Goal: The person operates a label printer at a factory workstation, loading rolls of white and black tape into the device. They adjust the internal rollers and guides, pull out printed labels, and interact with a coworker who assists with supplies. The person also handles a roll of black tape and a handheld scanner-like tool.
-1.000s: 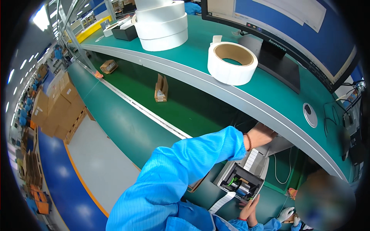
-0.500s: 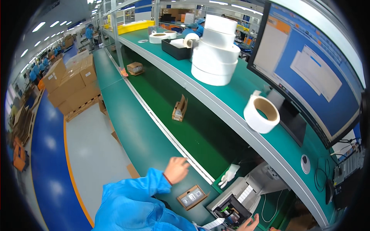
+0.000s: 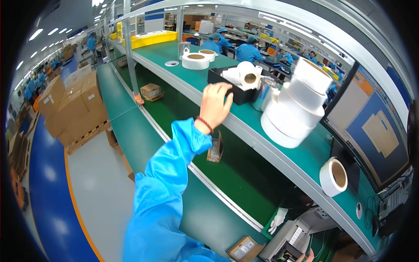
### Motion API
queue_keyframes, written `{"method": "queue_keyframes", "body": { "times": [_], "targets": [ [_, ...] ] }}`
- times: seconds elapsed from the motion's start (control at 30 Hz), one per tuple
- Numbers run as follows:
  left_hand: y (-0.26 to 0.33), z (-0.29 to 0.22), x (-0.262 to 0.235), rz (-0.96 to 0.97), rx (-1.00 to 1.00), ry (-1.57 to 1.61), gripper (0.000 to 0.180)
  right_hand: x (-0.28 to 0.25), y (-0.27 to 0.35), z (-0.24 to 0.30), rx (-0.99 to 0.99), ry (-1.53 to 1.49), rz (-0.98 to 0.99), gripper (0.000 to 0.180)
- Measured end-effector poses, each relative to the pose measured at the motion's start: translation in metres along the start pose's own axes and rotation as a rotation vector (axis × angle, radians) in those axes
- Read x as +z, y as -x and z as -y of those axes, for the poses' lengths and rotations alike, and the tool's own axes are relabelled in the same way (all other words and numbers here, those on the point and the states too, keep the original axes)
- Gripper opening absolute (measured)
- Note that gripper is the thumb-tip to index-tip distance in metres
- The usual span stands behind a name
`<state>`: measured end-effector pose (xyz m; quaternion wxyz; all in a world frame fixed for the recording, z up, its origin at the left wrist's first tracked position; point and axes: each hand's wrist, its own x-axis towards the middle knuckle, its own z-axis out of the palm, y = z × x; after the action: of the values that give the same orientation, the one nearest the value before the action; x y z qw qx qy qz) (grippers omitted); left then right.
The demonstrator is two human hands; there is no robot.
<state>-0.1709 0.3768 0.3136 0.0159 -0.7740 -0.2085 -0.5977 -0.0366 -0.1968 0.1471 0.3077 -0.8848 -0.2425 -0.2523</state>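
Observation:
My left hand point(image 3: 215, 105) is stretched forward at the edge of the raised green shelf, its fingers apart and holding nothing that I can see. Its fingertips are at the near side of a black tray point(image 3: 244, 96), which holds white rolls point(image 3: 249, 78) and other small items. At the lower edge, fingers of my right hand point(image 3: 307, 256) show beside an opened label printer point(image 3: 290, 239); they are apart, and the rest is cut off. An open cardboard box point(image 3: 245, 249) with a grey labelled item lies left of the printer.
A tall stack of white label rolls point(image 3: 293, 109) stands right of the tray, before a monitor point(image 3: 371, 126). A single roll point(image 3: 333, 176) sits near the shelf edge. Small cartons point(image 3: 151, 92) rest on the green belt below. White gloves point(image 3: 277, 219) lie beside the printer. Co-workers sit behind.
My left hand has moved up and forward from the lower bench to the black tray. The view has shifted, and my right hand stays by the printer.

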Motion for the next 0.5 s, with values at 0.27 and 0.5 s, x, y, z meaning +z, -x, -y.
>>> {"method": "queue_keyframes", "body": {
  "times": [0.27, 0.5],
  "targets": [
    [0.039, 0.056, 0.016, -0.103, 0.092, 0.07, 0.014, 0.031, -0.011, 0.056, -0.094, 0.263, 0.202, 0.033],
    [0.043, 0.043, 0.028, -0.086, 0.099, -0.017, 0.02, 0.01, 0.005, 0.07, -0.01, 0.139, 0.327, 0.036]
  ]
}}
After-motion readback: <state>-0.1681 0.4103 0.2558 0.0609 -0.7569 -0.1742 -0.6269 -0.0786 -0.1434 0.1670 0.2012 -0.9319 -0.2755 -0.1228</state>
